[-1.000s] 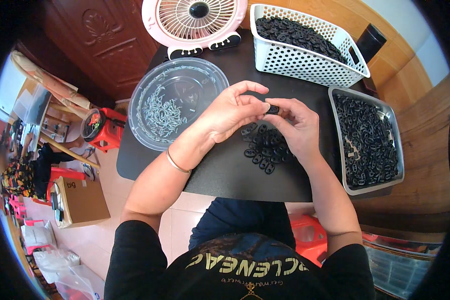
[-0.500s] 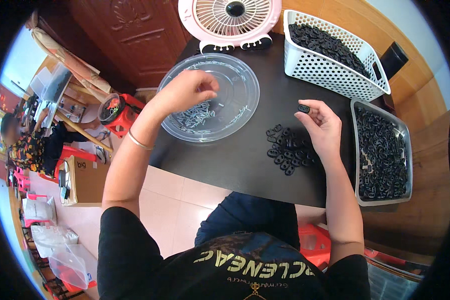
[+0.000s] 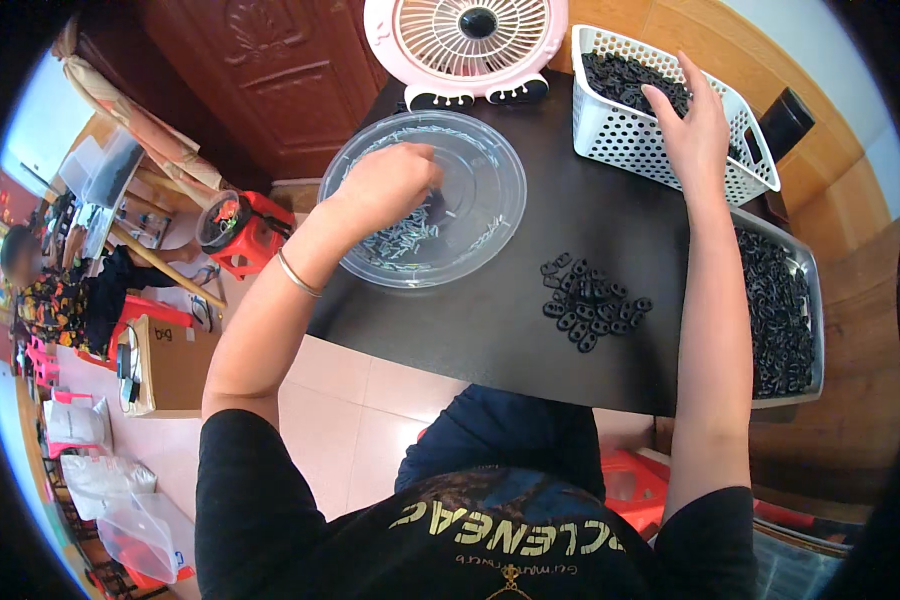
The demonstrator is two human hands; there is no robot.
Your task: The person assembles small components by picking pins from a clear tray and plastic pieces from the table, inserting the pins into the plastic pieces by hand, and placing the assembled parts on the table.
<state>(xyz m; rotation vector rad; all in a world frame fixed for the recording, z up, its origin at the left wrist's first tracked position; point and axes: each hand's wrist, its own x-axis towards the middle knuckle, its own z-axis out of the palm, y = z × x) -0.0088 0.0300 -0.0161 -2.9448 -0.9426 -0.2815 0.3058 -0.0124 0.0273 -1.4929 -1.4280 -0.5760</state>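
My left hand [image 3: 390, 187], fingers curled together, hangs over a round clear plastic tray [image 3: 508, 215]. Small metal pins [image 3: 398, 240] lie heaped in that tray, with others scattered near its rim. Whatever the left fingertips may hold is too small to make out. My right hand [image 3: 695, 125] reaches over the white perforated basket [image 3: 625, 140], thumb and fingers spread, with nothing seen between them. Black plastic pieces [image 3: 620, 80] fill the basket. On the dark table, a loose pile of small black pieces with two holes [image 3: 592, 305] lies in front of me.
A metal tray [image 3: 818, 350] full of black pieces stands at the right, partly behind my right forearm. The pink fan [image 3: 555, 45] stands at the back. A black cylinder [image 3: 788, 120] is beyond the basket. Another person [image 3: 55, 290] sits far left.
My right hand has moved up and away from the pile to the basket and opened; the black piece it held has left its fingers. My left hand stays over the round tray, shifted slightly.
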